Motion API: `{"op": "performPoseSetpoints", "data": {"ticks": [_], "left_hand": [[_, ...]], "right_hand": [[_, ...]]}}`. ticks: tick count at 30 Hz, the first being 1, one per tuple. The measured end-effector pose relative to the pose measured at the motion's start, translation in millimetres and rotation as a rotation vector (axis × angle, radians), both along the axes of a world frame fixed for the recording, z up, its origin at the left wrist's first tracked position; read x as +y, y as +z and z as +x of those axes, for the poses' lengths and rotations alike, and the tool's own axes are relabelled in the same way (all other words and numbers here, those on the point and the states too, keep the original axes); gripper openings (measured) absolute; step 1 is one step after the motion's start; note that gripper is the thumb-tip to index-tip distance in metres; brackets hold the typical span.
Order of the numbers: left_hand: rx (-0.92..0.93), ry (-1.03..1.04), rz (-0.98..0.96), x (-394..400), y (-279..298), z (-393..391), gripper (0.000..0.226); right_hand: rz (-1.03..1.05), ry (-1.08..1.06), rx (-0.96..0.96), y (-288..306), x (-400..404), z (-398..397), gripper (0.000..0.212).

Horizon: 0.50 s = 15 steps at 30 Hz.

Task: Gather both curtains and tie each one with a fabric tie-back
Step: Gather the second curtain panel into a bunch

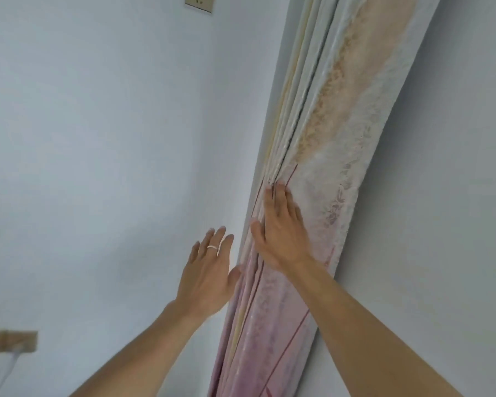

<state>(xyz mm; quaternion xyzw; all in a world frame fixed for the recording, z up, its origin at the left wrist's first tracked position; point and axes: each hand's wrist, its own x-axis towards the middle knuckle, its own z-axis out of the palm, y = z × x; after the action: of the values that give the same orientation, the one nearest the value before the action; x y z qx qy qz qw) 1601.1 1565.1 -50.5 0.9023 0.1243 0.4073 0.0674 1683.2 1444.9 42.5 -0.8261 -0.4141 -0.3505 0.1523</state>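
One curtain (pixel 321 156) hangs bunched in folds against a pale wall, cream and peach above, pink lower down, with thin red lines. My right hand (pixel 281 233) lies flat on the folds with its fingers spread, pressing the fabric. My left hand (pixel 208 270), wearing a ring, is open beside the curtain's left edge, its thumb touching the pink fabric. No tie-back shows in this view, and the second curtain is out of sight.
A pale wall (pixel 98 167) fills the left side, with a wall socket (pixel 198 2) at the top. A wooden piece (pixel 10 340) with a white cord (pixel 3 371) sits at the lower left.
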Motion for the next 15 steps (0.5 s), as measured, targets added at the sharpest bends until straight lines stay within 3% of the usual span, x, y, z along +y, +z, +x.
{"op": "performPoseSetpoints", "data": {"ticks": [4, 15], "left_hand": [[0.081, 0.267, 0.183, 1.7, -19.9, -113.7, 0.064], [0.203, 0.909, 0.056, -16.9, -76.9, -478.8, 0.069]], "right_hand": [[-0.019, 0.237, 0.035, -29.5, 5.5, -76.2, 0.065], [-0.118, 0.929, 0.108, -91.5, 88.3, -393.3, 0.068]]}}
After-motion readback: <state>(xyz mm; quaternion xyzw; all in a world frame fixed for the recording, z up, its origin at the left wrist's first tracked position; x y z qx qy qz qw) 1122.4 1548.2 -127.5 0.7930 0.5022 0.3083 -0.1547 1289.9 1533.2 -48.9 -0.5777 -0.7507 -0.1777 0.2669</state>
